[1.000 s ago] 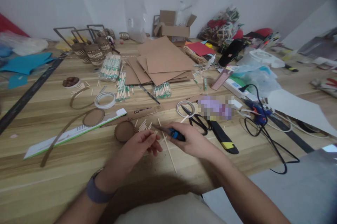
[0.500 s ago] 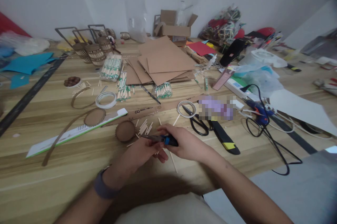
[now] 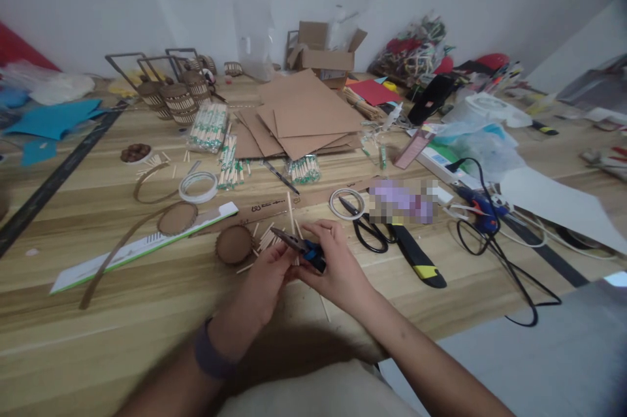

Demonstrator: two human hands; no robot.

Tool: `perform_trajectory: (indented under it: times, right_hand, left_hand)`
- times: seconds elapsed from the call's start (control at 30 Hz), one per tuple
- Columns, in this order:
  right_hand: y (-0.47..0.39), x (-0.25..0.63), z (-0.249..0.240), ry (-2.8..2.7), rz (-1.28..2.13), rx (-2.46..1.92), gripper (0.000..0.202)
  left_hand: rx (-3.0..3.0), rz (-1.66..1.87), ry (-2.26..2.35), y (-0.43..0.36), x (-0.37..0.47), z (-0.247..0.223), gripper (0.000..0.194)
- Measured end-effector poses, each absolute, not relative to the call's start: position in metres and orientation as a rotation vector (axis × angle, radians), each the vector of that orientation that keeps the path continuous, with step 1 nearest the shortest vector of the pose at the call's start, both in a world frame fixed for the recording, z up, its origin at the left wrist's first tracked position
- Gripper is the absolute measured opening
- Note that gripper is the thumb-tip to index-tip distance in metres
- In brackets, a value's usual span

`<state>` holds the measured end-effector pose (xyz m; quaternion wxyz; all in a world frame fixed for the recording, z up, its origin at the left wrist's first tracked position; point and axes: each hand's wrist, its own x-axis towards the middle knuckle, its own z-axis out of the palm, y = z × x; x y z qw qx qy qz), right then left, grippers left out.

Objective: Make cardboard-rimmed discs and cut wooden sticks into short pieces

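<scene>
My right hand [image 3: 339,261] is closed around long-nose pliers [image 3: 290,240] with dark blue handles, their jaws pointing left and away from me. Close beside it, my left hand [image 3: 264,280] pinches a thin wooden stick [image 3: 290,209], which sticks up past the pliers. Part of the stick is hidden by the hands and the tool. Just beyond my left hand lie several short cut stick pieces [image 3: 265,238]. To their left sits a round brown cardboard piece with a ridged rim [image 3: 234,244]. Another loose stick [image 3: 325,307] lies under my right wrist.
Black scissors [image 3: 372,234], a tape ring [image 3: 347,204] and a black-and-yellow cutter [image 3: 422,263] lie to the right, before a blue glue gun [image 3: 482,211] with its cord. Cardboard sheets [image 3: 313,110] and packs of sticks [image 3: 208,126] lie farther back. A white-green strip [image 3: 147,247] lies left.
The wooden stick now stands up between my hands, pointing away from me. The pliers have turned so their jaws point farther forward, and my left hand has moved slightly right.
</scene>
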<state>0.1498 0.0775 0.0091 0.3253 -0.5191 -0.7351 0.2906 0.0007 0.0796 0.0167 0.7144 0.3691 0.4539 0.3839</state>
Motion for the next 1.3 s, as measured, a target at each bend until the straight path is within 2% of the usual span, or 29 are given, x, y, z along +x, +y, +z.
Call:
perform_trajectory:
  times: [0.27, 0.4, 0.43, 0.63, 0.73, 1.07, 1.3]
  right_hand:
    - [0.074, 0.154, 0.016, -1.913, 0.865, -1.321, 0.063]
    - [0.070, 0.176, 0.035, -1.907, 1.152, -1.334, 0.023]
    - [0.069, 0.183, 0.039, -1.893, 1.266, -1.360, 0.019]
    - [0.065, 0.217, 0.051, -1.581, 1.912, -1.573, 0.031]
    - [0.065, 0.216, 0.050, -1.485, 2.083, -1.621, 0.037]
    - [0.073, 0.194, 0.058, -1.526, 2.154, -1.506, 0.029]
    - [0.074, 0.192, 0.059, -1.509, 2.162, -1.522, 0.029]
  left_hand:
    - [0.850, 0.888, 1.024, 0.071, -0.003, 0.017, 0.023]
    - [0.906, 0.834, 1.060, 0.067, -0.011, 0.018, 0.027]
    - [0.921, 0.817, 1.077, 0.066, -0.013, 0.019, 0.029]
    - [0.999, 0.721, 1.101, 0.063, -0.016, 0.021, 0.036]
    - [1.035, 0.667, 1.068, 0.060, -0.013, 0.026, 0.033]
    - [1.088, 0.593, 0.979, 0.058, -0.010, 0.030, 0.031]
    - [1.048, 0.571, 0.973, 0.059, -0.008, 0.025, 0.036]
